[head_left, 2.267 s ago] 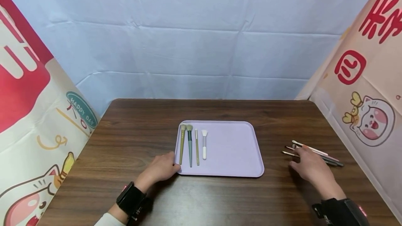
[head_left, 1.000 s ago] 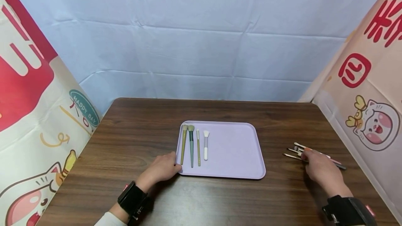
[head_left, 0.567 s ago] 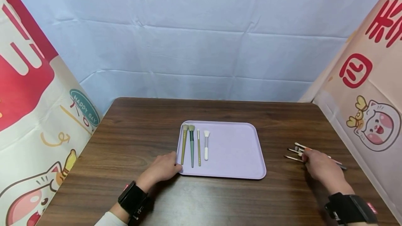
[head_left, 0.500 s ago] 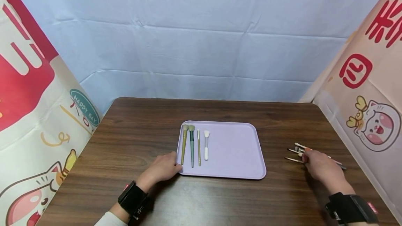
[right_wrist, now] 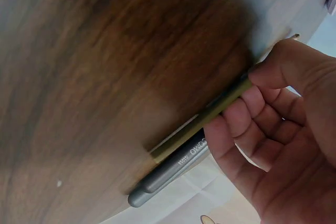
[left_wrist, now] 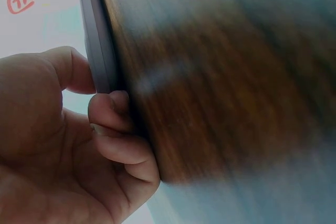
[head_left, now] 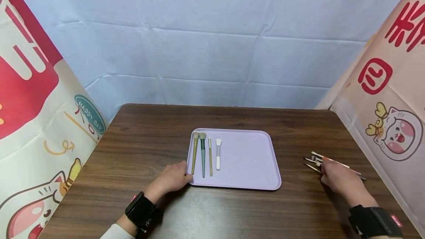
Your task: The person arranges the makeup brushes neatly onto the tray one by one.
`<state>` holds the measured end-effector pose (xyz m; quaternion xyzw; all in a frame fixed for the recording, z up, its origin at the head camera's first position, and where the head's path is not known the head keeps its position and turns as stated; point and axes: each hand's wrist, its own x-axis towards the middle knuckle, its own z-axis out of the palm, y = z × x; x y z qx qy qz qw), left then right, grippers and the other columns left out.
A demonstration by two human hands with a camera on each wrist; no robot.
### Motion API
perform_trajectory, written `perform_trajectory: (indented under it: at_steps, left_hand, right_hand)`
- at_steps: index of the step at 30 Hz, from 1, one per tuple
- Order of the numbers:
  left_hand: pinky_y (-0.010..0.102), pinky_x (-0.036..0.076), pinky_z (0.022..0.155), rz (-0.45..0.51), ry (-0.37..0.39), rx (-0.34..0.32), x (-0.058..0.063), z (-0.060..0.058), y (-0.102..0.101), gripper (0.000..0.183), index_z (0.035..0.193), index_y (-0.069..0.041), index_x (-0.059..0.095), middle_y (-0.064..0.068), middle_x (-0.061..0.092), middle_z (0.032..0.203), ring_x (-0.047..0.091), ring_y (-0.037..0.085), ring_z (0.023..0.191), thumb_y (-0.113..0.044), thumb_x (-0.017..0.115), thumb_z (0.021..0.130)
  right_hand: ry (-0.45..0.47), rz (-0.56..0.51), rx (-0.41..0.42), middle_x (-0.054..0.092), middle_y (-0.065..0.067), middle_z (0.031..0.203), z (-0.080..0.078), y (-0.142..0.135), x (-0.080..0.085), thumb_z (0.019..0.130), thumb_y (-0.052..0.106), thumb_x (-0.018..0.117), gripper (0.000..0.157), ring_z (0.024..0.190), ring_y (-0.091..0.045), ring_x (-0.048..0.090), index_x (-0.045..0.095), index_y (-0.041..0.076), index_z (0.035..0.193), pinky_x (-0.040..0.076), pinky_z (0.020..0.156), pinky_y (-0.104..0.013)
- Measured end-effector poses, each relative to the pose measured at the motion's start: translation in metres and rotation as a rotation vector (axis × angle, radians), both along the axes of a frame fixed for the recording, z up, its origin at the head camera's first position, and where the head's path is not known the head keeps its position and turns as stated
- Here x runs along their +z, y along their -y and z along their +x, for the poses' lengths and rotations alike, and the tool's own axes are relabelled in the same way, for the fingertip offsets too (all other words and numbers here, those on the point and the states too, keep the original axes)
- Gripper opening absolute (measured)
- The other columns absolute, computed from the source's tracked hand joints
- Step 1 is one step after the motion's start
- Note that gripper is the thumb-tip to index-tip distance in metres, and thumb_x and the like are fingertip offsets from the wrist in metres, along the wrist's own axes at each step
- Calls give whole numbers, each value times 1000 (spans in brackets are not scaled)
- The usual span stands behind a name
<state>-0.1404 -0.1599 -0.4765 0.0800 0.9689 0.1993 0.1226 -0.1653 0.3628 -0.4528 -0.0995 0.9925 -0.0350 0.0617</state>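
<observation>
Lilac in colour, the tray [head_left: 247, 158] lies flat on the wooden table [head_left: 159, 132] in your head view, its right side open from the white brush [head_left: 218, 154] to the far rim, with three more brushes [head_left: 203, 156] lined up towards its left edge. A broad stretch of wood separates that right rim from the loose brushes [head_left: 317, 155] near the table's right edge, where a printed cloth [head_left: 388, 102] hangs alongside. Your left hand [head_left: 173, 177] sits at the tray's near-left corner; your right hand [head_left: 340, 178] slants in from the lower right, back upward, over the loose brushes. Left wrist view: your thumb and curled fingers grip the tray's edge, beside blurred wood. Right wrist view: your right thumb and fingers pinch an olive brush [right_wrist: 205, 121] just beside dark-handled brushes [right_wrist: 168, 174]; you cannot tell whether the olive one touches the table.
</observation>
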Motion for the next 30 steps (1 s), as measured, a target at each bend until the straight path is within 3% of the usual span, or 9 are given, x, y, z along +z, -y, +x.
perform_trajectory:
  at_steps: [8, 15, 30]
  left_hand:
    - [42, 47, 71, -7, 5, -4, 2, 0, -1, 26, 100, -5, 58, 4, 59, 83, 53, 22, 73, -27, 66, 88]
    - [40, 45, 68, -6, 17, -1, 4, 1, -2, 26, 100, -4, 58, 5, 57, 81, 51, 21, 71, -26, 66, 88]
    - [40, 45, 67, -3, 17, 3, 4, 1, -2, 26, 100, -4, 58, 4, 57, 81, 51, 22, 71, -26, 66, 88]
  right_hand:
    - [70, 8, -69, 51, -9, 72, 0, 5, 8, 84, 7, 68, 18, 65, -25, 50, 51, 3, 83, 44, 60, -53]
    - [93, -71, -54, 49, -6, 73, 0, 13, 19, 89, 8, 67, 18, 65, -22, 48, 50, 5, 83, 40, 59, -44]
    - [64, -127, -109, 51, -4, 72, 3, 30, 29, 85, 10, 64, 11, 64, -22, 48, 54, 6, 85, 39, 60, -46]
